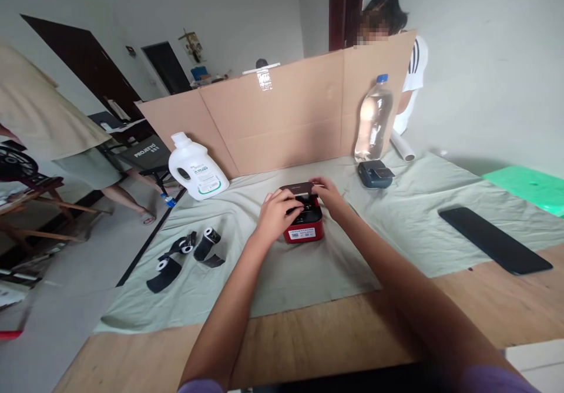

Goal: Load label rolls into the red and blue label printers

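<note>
A small red and black label printer (304,228) stands on the pale green cloth (273,275) in the middle of the table. My left hand (277,212) rests on its top left side, fingers curled over the black lid. My right hand (328,196) touches the top right edge of the same lid. Both hands grip the device; whether the lid is raised I cannot tell.
Black label rolls (170,261) (209,246) lie left on the cloth. A white detergent jug (196,167), a water bottle (373,117) and a dark blue device (374,174) stand before a cardboard screen (286,117). A black phone (493,240) lies right. A person stands behind the screen, another at left.
</note>
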The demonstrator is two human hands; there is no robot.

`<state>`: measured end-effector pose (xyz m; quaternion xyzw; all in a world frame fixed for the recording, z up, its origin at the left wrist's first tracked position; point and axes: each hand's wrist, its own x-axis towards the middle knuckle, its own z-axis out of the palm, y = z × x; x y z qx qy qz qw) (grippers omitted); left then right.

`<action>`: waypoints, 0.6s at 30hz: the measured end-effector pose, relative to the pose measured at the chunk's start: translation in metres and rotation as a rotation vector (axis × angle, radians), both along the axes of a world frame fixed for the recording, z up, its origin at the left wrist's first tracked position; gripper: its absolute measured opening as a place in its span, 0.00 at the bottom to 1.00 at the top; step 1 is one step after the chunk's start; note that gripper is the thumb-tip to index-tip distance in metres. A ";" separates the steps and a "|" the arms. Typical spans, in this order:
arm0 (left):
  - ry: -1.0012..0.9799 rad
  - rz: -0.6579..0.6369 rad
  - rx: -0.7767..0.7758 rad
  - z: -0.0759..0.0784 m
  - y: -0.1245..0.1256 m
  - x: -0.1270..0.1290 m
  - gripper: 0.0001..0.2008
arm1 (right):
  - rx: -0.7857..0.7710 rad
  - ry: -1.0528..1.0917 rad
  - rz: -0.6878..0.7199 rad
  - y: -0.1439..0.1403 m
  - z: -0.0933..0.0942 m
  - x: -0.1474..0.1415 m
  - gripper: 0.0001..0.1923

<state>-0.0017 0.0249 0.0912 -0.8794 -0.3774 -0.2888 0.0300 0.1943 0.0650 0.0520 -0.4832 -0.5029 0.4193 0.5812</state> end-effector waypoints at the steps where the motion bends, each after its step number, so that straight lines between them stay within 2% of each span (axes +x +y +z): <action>1: -0.016 0.005 0.000 -0.001 0.001 0.000 0.05 | -0.008 0.016 0.022 -0.006 -0.006 0.001 0.22; 5: -0.147 0.012 -0.053 -0.013 0.011 -0.002 0.04 | -0.080 0.169 0.121 -0.019 -0.029 0.003 0.35; 8: -0.315 0.006 -0.120 -0.023 0.020 -0.003 0.04 | -0.107 0.245 0.138 -0.018 -0.041 0.002 0.38; 12: -0.389 0.002 -0.188 -0.029 0.026 -0.005 0.04 | -0.011 0.216 0.162 -0.020 -0.047 0.000 0.32; 18: -0.425 0.009 -0.259 -0.030 0.028 -0.012 0.07 | 0.032 0.108 0.084 -0.032 -0.041 -0.003 0.26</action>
